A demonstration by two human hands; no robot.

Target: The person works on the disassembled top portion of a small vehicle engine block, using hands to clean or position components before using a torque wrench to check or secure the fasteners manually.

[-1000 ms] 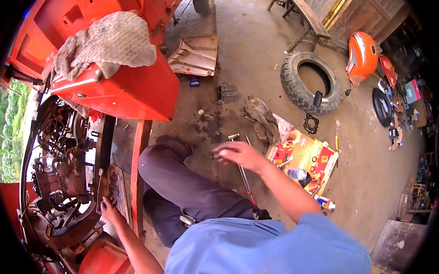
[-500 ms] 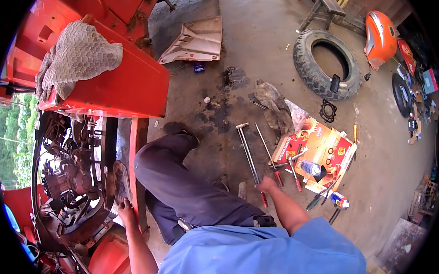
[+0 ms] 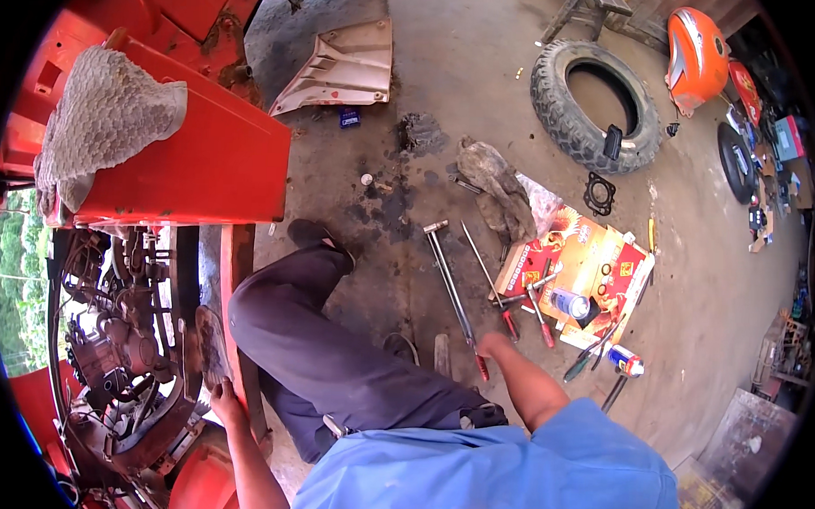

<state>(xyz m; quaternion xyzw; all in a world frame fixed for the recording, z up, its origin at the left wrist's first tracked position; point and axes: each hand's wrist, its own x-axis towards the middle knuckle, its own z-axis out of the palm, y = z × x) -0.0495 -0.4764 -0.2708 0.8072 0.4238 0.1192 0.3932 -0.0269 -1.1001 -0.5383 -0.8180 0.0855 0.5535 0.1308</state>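
The red machine (image 3: 195, 171) stood at left, engine (image 3: 135, 345) exposed. The long metal tool (image 3: 450, 283) lay on the floor, its red handle (image 3: 482, 367) just beside the right hand (image 3: 492, 345), which had lowered from over the shaft (image 3: 460, 315), likely bringing the handle within reach. The left hand (image 3: 228, 402) remained near the footplate (image 3: 211, 342). Neither grip could be told.

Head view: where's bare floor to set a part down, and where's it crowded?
Bare floor lies right of the printed cardboard, below the black ring; another patch lies between the pale panel and the large tyre. It's crowded around the cardboard, with tools and spray cans, and around the engine, left of the left hand.
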